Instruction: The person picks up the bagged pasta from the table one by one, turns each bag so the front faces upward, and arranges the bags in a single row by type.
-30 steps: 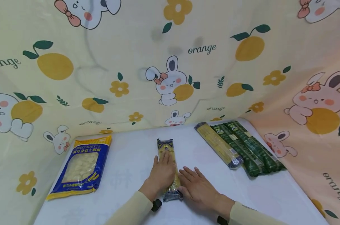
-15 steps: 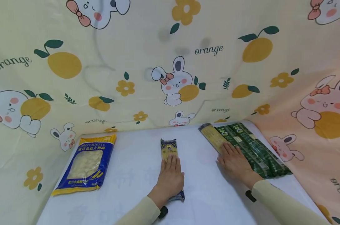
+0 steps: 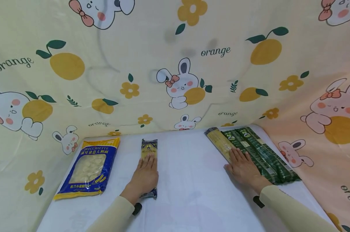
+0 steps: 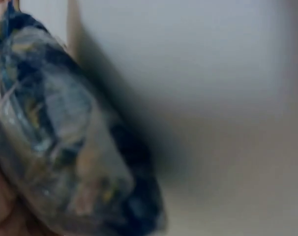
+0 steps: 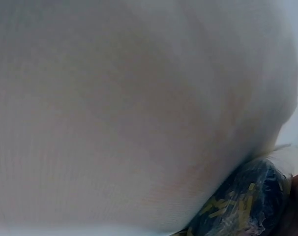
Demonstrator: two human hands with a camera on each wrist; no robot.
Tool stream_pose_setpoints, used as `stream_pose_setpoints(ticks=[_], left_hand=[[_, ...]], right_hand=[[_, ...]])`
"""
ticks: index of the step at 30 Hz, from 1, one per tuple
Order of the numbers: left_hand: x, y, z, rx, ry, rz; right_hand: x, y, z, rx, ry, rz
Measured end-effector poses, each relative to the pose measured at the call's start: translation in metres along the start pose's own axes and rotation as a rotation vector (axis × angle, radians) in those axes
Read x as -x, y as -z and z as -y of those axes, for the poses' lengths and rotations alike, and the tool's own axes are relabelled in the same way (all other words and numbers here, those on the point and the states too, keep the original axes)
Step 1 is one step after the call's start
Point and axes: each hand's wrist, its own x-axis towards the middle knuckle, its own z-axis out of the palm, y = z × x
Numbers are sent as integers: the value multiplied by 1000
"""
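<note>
In the head view, my left hand (image 3: 145,178) lies over a narrow spaghetti packet (image 3: 149,147) with dark blue ends, left of the table's middle. Its fingers stretch along the top of the packet and cover its middle. Blurred in the left wrist view, the packet's crinkled end (image 4: 65,132) shows beside some skin. On the right, my right hand (image 3: 244,169) rests with extended fingers on another yellow spaghetti packet (image 3: 220,140), hiding its near half; the thumb is at its left side. The right wrist view catches a dark blue packet end (image 5: 242,201) near some fingers.
A blue and yellow bag of orecchiette (image 3: 88,167) lies at the left of the white table (image 3: 189,206). Green packets (image 3: 259,149) lie side by side right of the yellow one. A printed cloth (image 3: 151,48) hangs behind and at the sides.
My right hand has left the middle packet's side and moved right onto the yellow packet beside the green ones. The middle packet has shifted left with my left hand on it.
</note>
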Motion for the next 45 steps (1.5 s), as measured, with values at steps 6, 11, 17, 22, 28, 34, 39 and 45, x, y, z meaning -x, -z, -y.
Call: stream_pose_setpoints(ticks=[6, 11, 17, 22, 28, 34, 39, 45], left_hand=[[3, 10, 55, -81, 11, 39], [5, 12, 82, -44, 12, 26], [7, 11, 91, -3, -5, 16], [14, 16, 95, -12, 0, 6], [18, 14, 104, 9, -4, 3], [20, 10, 109, 41, 4, 9], [21, 10, 109, 50, 7, 12], [19, 11, 106, 61, 14, 31]], right_hand=[[0, -3, -1, -12, -9, 20], [2, -6, -4, 0, -22, 23], [3, -5, -4, -22, -30, 23], [3, -5, -1, -33, -29, 24], [1, -6, 3, -51, -26, 12], [0, -9, 10, -60, -26, 15], [4, -7, 22, -92, -40, 4], [11, -7, 41, -150, -85, 10]])
